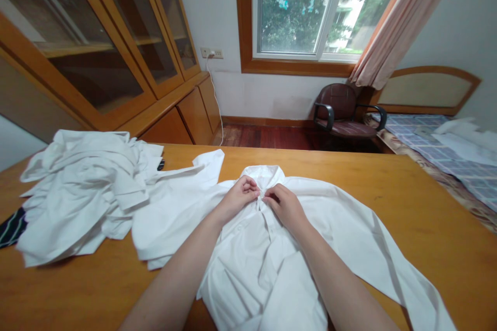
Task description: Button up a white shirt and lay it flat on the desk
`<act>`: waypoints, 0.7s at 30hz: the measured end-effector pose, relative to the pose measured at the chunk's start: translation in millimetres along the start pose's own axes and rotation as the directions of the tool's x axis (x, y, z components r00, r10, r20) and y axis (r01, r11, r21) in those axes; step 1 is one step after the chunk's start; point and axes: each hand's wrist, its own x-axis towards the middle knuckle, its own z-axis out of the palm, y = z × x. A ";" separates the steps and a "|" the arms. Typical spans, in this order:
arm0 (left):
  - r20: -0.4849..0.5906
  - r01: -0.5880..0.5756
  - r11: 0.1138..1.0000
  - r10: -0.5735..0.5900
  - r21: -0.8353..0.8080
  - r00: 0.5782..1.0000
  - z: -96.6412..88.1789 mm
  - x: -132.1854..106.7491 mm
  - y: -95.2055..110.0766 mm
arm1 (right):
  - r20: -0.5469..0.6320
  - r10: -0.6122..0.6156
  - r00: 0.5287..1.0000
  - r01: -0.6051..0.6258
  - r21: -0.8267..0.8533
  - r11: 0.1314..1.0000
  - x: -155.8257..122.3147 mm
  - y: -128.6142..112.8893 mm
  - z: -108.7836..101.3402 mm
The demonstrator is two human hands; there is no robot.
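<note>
A white long-sleeved shirt [248,264] lies front up on the wooden table [392,191], its collar [264,170] pointing away from me. One sleeve stretches to the right and down toward the near edge; the other side spreads left. Just below the collar, my left hand [244,191] pinches one side of the front opening. Close beside it, my right hand [281,201] grips the other side with its fingers curled. The fingertips nearly meet at the placket. Any button between them is too small to make out. Lower down, the shirt front is loosely wrinkled.
A heap of white clothes [89,186] sits at the table's left, with a dark striped cloth [12,227] under it. Beyond the table are a glass-doored cabinet [116,36], an armchair [341,111], a window [303,5] and a bed [435,134].
</note>
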 end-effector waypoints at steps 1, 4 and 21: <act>-0.002 -0.004 1.000 0.004 0.002 1.000 -0.1 0.6 -1.3 | 0.002 -0.001 1.000 0.001 -0.001 1.000 0.0 -0.2 0.1; -0.024 -0.040 0.998 0.041 0.051 0.999 -0.6 3.1 -6.8 | 0.012 0.012 1.000 -0.012 -0.023 1.000 -0.1 -0.9 0.4; -0.109 -0.038 0.952 0.074 0.304 0.991 -3.1 8.5 -20.3 | -0.073 0.138 0.988 -0.142 -0.063 0.988 0.2 -2.5 -0.3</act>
